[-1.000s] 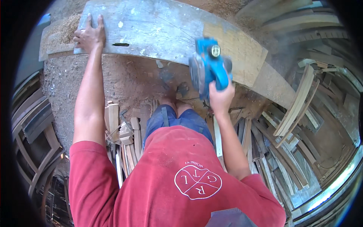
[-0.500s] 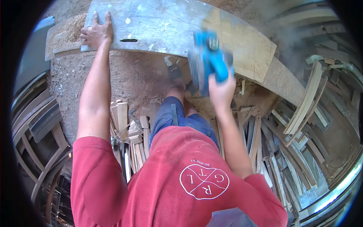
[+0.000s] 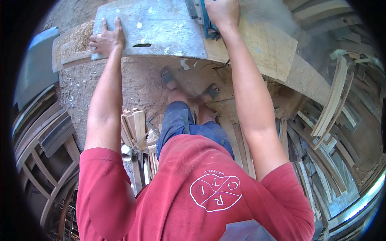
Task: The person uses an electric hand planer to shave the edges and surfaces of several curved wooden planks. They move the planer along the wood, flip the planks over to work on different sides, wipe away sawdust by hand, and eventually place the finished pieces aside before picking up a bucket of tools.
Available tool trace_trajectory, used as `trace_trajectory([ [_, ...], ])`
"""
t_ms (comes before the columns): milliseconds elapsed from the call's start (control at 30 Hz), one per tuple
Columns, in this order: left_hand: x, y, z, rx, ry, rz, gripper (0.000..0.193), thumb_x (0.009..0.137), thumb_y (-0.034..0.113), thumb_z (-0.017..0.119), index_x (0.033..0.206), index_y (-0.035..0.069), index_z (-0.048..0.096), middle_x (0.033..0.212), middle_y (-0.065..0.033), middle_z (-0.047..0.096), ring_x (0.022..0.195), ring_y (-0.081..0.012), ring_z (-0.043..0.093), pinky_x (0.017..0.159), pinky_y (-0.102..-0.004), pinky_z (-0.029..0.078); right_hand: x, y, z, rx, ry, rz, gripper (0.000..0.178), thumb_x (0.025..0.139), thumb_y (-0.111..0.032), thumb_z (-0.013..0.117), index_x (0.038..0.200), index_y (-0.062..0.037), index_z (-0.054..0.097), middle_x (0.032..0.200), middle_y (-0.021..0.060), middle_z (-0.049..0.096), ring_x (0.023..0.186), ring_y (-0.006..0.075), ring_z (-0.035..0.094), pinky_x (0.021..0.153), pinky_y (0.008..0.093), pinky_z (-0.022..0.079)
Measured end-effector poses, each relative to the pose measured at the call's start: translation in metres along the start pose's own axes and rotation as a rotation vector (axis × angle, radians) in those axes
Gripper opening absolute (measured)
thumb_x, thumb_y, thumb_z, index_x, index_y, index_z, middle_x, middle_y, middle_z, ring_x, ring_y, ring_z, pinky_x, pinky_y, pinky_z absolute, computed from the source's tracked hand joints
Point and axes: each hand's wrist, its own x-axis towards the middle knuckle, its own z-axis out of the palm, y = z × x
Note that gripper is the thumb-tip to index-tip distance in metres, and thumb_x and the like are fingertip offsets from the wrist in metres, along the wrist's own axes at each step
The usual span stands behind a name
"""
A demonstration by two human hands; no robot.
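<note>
A wide grey weathered board [image 3: 161,28] lies across the top of the view, with a fresh pale planed stretch [image 3: 265,44] at its right. My left hand [image 3: 106,38] presses flat on the board's left end, fingers spread. My right hand [image 3: 221,12] grips a blue electric hand planer [image 3: 203,18] that rests on the board near the top edge. Most of the planer is hidden under the hand and cut off by the frame. A dark slot [image 3: 142,45] marks the board's near edge.
Sawdust [image 3: 74,40] is heaped on a bench left of the board. My sandalled feet [image 3: 189,86] stand on dusty ground. Short wood offcuts [image 3: 134,128] pile at lower left, curved wooden slats [image 3: 333,104] at right, and chair-frame parts [image 3: 44,152] at far left.
My right hand has pushed the blue planer away from me along the board, from its near edge to the far top. Dust hangs at upper right. My left hand stayed pressed on the board.
</note>
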Motion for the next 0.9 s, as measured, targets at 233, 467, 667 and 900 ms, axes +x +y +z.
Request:
trace_trajectory([
  [233, -0.005, -0.01, 0.003, 0.132, -0.028, -0.01, 0.075, 0.093, 0.088, 0.037, 0.155, 0.049, 0.049, 0.125, -0.0208, 0.051, 0.11, -0.0351, 0.05, 0.099, -0.0515, 0.039, -0.167, 0.048, -0.044, 0.048, -0.154, 0.145, 0.063, 0.082, -0.009, 0.069, 0.144, -0.0027, 0.061, 0.112, 0.0262, 0.075, 0.106, 0.0379, 0.074, 0.094, 0.0445, 0.056],
  [467, -0.015, -0.006, -0.007, 0.031, -0.057, 0.007, 0.076, 0.091, 0.088, 0.04, 0.154, 0.046, 0.052, 0.117, -0.0199, 0.049, 0.109, -0.0366, 0.049, 0.095, -0.0535, 0.038, -0.222, 0.03, -0.061, 0.03, -0.216, 0.249, 0.065, 0.082, -0.001, 0.066, 0.146, -0.0012, 0.059, 0.121, 0.0283, 0.073, 0.113, 0.0353, 0.074, 0.097, 0.0419, 0.056],
  [667, -0.007, 0.003, -0.003, 0.046, 0.035, 0.044, 0.075, 0.091, 0.086, 0.043, 0.152, 0.044, 0.055, 0.121, -0.0216, 0.05, 0.11, -0.0376, 0.048, 0.096, -0.054, 0.039, -0.044, 0.013, 0.031, 0.041, -0.039, -0.095, 0.027, 0.082, -0.013, 0.067, 0.104, -0.0007, 0.076, 0.089, 0.0226, 0.076, 0.087, 0.0321, 0.076, 0.082, 0.04, 0.057],
  [900, -0.003, -0.001, 0.001, -0.054, 0.012, 0.052, 0.074, 0.092, 0.084, 0.043, 0.152, 0.042, 0.056, 0.122, -0.0221, 0.049, 0.112, -0.0396, 0.047, 0.098, -0.0579, 0.038, -0.027, -0.008, 0.043, -0.088, -0.12, 0.053, 0.026, 0.084, -0.014, 0.069, 0.105, -0.0008, 0.074, 0.092, 0.0203, 0.077, 0.085, 0.0306, 0.076, 0.082, 0.0398, 0.057],
])
